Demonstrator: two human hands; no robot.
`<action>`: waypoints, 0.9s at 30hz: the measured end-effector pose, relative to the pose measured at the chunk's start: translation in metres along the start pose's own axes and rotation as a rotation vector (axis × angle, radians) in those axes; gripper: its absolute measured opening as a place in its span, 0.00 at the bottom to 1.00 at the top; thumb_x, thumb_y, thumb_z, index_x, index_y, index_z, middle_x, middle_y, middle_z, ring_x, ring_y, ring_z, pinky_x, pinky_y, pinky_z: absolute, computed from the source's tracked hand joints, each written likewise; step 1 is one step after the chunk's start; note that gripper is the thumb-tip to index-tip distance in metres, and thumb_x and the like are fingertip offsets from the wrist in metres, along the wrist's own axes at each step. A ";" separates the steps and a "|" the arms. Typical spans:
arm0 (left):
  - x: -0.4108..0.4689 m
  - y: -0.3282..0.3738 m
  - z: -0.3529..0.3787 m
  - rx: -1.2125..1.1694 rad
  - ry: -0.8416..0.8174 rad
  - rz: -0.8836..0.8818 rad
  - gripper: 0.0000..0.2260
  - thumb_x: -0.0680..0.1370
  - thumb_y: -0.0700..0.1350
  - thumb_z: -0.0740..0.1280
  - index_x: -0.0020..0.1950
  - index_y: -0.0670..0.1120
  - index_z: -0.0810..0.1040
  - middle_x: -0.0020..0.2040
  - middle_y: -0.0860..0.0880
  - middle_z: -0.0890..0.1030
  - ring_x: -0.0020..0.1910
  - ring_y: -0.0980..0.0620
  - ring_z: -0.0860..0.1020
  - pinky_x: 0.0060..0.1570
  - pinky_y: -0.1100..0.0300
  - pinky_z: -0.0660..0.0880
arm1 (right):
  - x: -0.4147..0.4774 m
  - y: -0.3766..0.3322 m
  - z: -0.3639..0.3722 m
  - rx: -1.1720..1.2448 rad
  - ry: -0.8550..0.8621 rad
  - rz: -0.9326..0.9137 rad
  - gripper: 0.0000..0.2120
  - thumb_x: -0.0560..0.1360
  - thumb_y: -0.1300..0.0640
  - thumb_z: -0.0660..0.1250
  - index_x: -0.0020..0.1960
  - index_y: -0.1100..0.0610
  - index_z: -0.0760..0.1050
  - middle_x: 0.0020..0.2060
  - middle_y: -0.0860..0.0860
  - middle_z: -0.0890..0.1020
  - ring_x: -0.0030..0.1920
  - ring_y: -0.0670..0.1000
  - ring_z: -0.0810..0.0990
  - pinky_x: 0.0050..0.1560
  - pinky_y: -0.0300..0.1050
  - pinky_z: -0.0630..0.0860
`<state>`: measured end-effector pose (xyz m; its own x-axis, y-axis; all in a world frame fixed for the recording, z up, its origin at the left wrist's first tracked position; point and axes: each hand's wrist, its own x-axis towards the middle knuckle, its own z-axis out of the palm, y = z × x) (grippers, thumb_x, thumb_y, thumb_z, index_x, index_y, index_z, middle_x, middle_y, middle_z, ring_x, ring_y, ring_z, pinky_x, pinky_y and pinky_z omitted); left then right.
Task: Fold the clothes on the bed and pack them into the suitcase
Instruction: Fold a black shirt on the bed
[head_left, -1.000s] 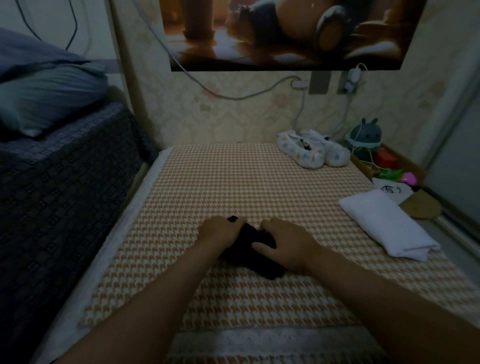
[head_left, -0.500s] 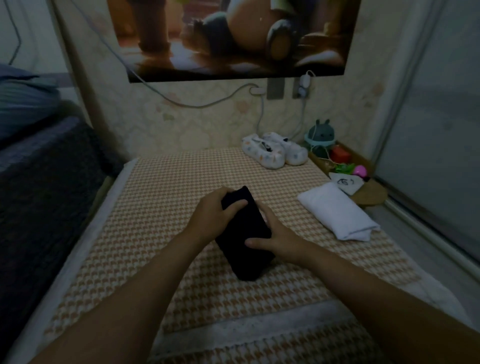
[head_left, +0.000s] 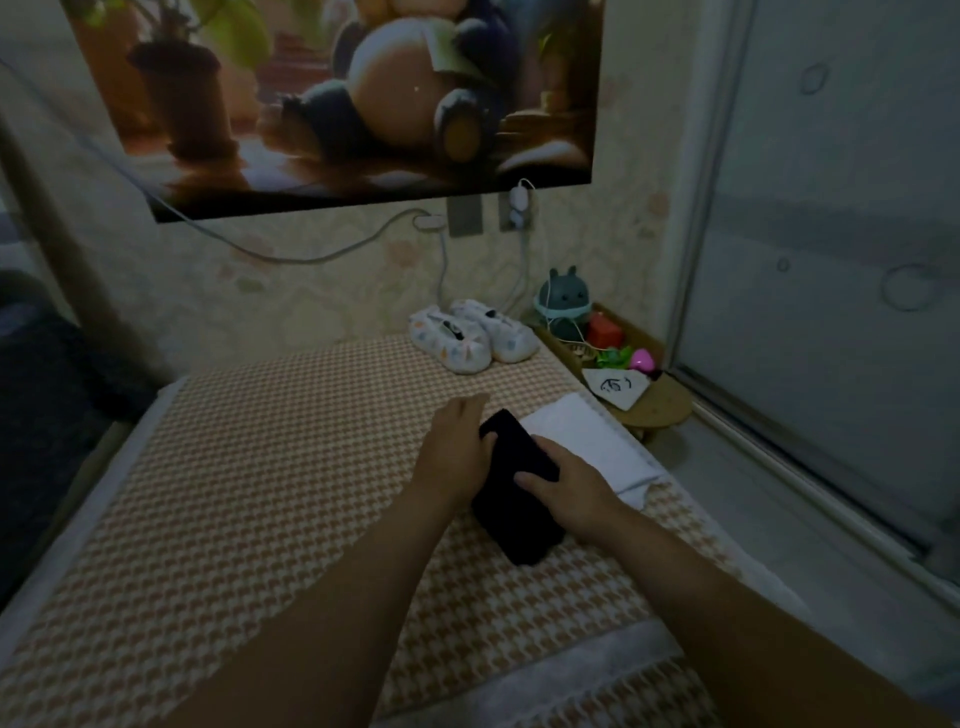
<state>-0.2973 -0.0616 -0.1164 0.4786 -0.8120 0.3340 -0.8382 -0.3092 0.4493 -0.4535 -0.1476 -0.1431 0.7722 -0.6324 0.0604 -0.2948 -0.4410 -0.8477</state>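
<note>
Two bare forearms reach forward from the bottom edge, and we see both hands meet on one folded black garment (head_left: 519, 535) on the bed (head_left: 260, 493). The left hand (head_left: 457, 441) lies palm down with its fingers stretched straight ahead and its thumb side pressed against the garment's left edge. We cannot make out the thumb itself. The right hand (head_left: 569, 488) grips the garment from the right: its thumb lies across the top of the dark fabric, pointing left, while its fingers curl over the right edge.

We count one black garment, one folded white cloth (head_left: 587, 436) and two small patterned slippers (head_left: 452, 345) side by side near the wall. One poster (head_left: 353, 93) hangs above them. One round teal toy (head_left: 563, 299) sits at the far end of a low wooden shelf (head_left: 660, 413) beside the bed.

The black garment lies between the two hands, on the right part of the checked bed cover, with its near end sticking out toward us below the right wrist. Its right side meets the white cloth, which lies just beyond the right hand at the bed's right edge.
</note>
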 end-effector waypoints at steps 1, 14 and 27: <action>0.000 -0.002 0.006 0.013 -0.049 0.030 0.21 0.82 0.48 0.59 0.75 0.47 0.64 0.73 0.45 0.65 0.71 0.44 0.64 0.69 0.51 0.64 | 0.003 0.001 0.003 -0.064 0.009 0.010 0.25 0.78 0.44 0.64 0.72 0.50 0.67 0.62 0.43 0.75 0.61 0.48 0.75 0.58 0.39 0.71; 0.016 -0.025 0.065 -0.052 -0.393 0.176 0.27 0.82 0.58 0.42 0.76 0.51 0.64 0.77 0.47 0.61 0.74 0.45 0.60 0.73 0.49 0.55 | 0.015 -0.001 0.020 -0.992 0.344 -0.191 0.14 0.75 0.47 0.66 0.53 0.56 0.79 0.53 0.54 0.77 0.46 0.57 0.79 0.40 0.47 0.70; 0.007 -0.024 0.062 0.132 -0.400 0.138 0.26 0.83 0.57 0.47 0.78 0.48 0.57 0.78 0.48 0.59 0.75 0.48 0.59 0.75 0.51 0.53 | -0.008 0.024 0.028 -0.688 0.035 0.045 0.30 0.81 0.40 0.44 0.79 0.54 0.49 0.79 0.52 0.49 0.78 0.52 0.45 0.76 0.49 0.41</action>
<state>-0.2899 -0.0908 -0.1761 0.2428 -0.9698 0.0244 -0.9257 -0.2241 0.3047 -0.4508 -0.1351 -0.1786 0.7358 -0.6746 0.0598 -0.6250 -0.7104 -0.3236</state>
